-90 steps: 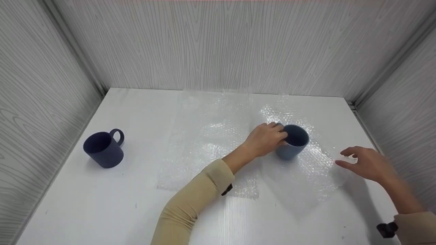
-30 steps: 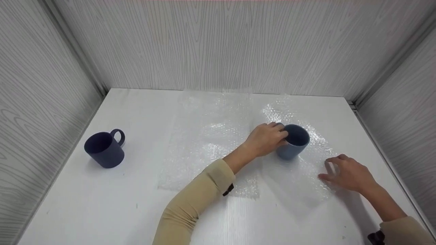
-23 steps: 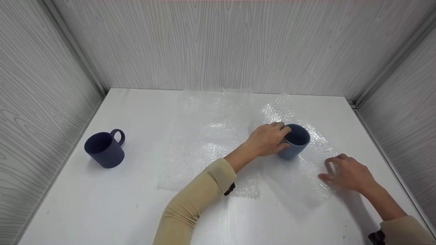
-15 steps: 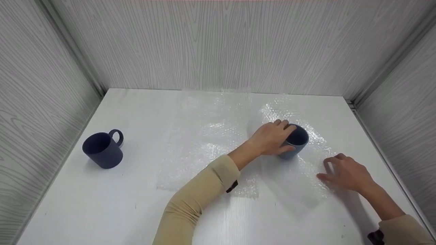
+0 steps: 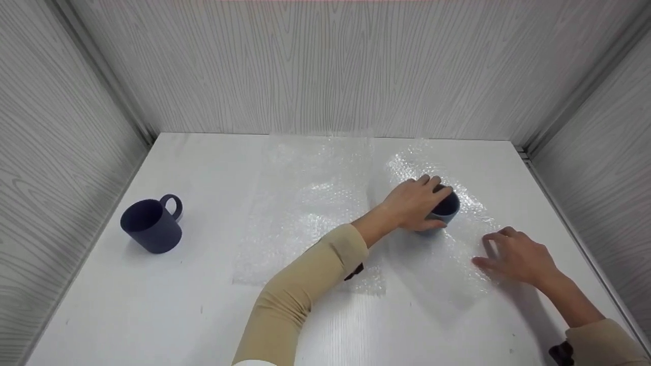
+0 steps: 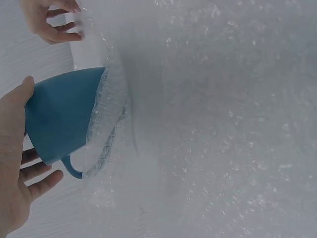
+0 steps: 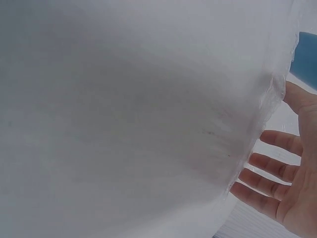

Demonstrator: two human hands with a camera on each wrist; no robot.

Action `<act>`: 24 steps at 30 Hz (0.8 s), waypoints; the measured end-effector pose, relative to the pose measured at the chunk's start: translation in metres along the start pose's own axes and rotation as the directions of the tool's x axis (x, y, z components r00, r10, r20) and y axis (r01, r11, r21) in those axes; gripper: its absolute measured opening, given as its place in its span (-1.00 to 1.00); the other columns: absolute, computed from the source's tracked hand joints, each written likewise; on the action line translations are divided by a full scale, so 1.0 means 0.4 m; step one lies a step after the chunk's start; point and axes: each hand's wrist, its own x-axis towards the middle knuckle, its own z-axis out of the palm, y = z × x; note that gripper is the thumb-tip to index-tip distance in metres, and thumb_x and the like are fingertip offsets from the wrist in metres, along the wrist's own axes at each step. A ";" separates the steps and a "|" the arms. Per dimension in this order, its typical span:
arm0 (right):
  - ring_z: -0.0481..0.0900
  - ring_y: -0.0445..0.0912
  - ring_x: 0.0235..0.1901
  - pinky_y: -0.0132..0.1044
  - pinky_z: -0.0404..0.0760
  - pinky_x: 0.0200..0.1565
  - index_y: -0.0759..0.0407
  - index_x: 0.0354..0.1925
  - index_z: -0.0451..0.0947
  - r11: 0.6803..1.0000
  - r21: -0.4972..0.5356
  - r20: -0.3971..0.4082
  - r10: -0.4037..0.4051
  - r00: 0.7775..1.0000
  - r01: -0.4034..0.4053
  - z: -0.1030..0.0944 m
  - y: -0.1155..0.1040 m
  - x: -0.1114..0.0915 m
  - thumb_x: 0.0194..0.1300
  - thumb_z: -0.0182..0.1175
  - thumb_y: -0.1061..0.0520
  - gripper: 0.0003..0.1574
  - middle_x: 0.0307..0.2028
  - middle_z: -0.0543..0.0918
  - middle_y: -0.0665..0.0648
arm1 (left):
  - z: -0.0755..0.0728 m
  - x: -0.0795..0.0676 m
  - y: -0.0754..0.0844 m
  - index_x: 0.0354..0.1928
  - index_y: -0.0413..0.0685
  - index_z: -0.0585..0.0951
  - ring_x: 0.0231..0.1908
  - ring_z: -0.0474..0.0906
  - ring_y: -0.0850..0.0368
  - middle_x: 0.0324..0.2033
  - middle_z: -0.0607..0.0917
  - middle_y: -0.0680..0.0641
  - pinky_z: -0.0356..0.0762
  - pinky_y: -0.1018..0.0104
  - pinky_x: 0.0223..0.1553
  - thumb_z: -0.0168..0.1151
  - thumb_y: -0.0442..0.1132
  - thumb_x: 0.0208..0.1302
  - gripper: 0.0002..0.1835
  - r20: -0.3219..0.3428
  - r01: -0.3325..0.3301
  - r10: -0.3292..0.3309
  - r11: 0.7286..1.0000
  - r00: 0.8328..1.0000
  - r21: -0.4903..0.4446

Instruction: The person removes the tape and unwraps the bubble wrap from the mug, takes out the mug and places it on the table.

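A light-blue mug (image 5: pixel 447 208) stands on the right-hand sheet of bubble wrap (image 5: pixel 432 284). My left hand (image 5: pixel 414 203) spans its left side, thumb on the near side and fingers over the far rim. In the left wrist view, the thumb touches the blue mug (image 6: pixel 62 111), the fingers curve round below it, and its handle shows partly behind wrap. My right hand (image 5: pixel 521 256) rests at the wrap's right edge, thumb and fingers spread apart. In the right wrist view, the fingertips (image 7: pixel 260 136) meet the edge of the wrap.
A dark navy mug (image 5: pixel 152 226) stands at the left of the white table (image 5: pixel 127 315), handle toward the back. Another bubble wrap sheet (image 5: pixel 295 203) lies flat in the middle. Wood-grain panels (image 5: pixel 325 66) enclose the back and both sides.
My left hand has slid from the blue mug's handle side rightward over its rim. My right hand has come in left to the wrap's edge, then stayed. The mug has hardly moved.
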 end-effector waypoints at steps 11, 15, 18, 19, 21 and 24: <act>0.67 0.37 0.06 0.23 0.69 -0.36 0.16 0.20 0.67 1.000 -0.001 0.000 0.005 1.000 -0.005 0.000 0.002 -0.001 0.20 0.39 -0.50 -0.07 0.18 0.64 0.44 | 0.007 0.031 0.010 0.63 0.19 0.20 0.39 0.43 0.06 0.47 0.43 -0.07 0.64 0.20 0.27 -0.06 0.54 0.43 -0.09 0.049 -0.009 0.008 1.000 0.999 0.004; 0.67 0.36 0.07 0.27 0.68 -0.34 0.14 0.19 0.66 1.000 0.001 0.006 0.007 1.000 -0.007 -0.001 0.002 0.001 0.20 0.38 -0.52 -0.07 0.17 0.64 0.42 | 0.009 0.038 0.014 0.62 0.34 0.22 0.40 0.42 0.03 0.47 0.43 -0.07 0.64 0.17 0.28 -0.09 0.52 0.46 -0.17 0.059 -0.019 0.018 1.000 0.998 0.022; 0.66 0.37 0.08 0.28 0.68 -0.34 0.15 0.19 0.66 1.000 -0.008 0.010 0.007 1.000 -0.007 -0.002 0.003 0.003 0.21 0.36 -0.54 -0.06 0.18 0.63 0.44 | 0.011 0.043 0.018 0.61 0.43 0.21 0.43 0.40 0.01 0.49 0.42 -0.07 0.63 0.15 0.29 -0.12 0.53 0.47 -0.21 0.066 -0.025 0.022 0.999 0.998 0.043; 0.66 0.38 0.08 0.28 0.68 -0.34 0.15 0.19 0.66 1.000 -0.010 0.012 0.007 1.000 -0.006 -0.002 0.003 0.003 0.21 0.35 -0.54 -0.06 0.19 0.62 0.44 | 0.012 0.044 0.019 0.61 0.44 0.20 0.44 0.39 0.01 0.49 0.41 -0.07 0.64 0.15 0.29 -0.12 0.53 0.46 -0.21 0.069 -0.025 0.022 0.999 0.997 0.047; 0.66 0.38 0.08 0.27 0.68 -0.34 0.16 0.20 0.66 1.000 -0.012 0.011 0.004 1.000 -0.004 -0.001 0.004 0.003 0.22 0.35 -0.54 -0.05 0.19 0.62 0.45 | 0.013 0.047 0.020 0.60 0.47 0.19 0.45 0.38 0.00 0.50 0.40 -0.07 0.63 0.15 0.30 -0.12 0.54 0.45 -0.21 0.075 -0.025 0.021 0.998 0.997 0.051; 0.66 0.37 0.07 0.25 0.68 -0.35 0.16 0.21 0.65 1.000 -0.006 0.009 0.001 1.000 -0.001 0.001 0.007 0.002 0.21 0.35 -0.54 -0.04 0.18 0.63 0.44 | 0.016 0.052 0.024 0.61 0.49 0.17 0.47 0.36 -0.01 0.51 0.39 -0.06 0.63 0.13 0.30 -0.10 0.55 0.44 -0.20 0.085 -0.025 0.020 0.998 0.996 0.056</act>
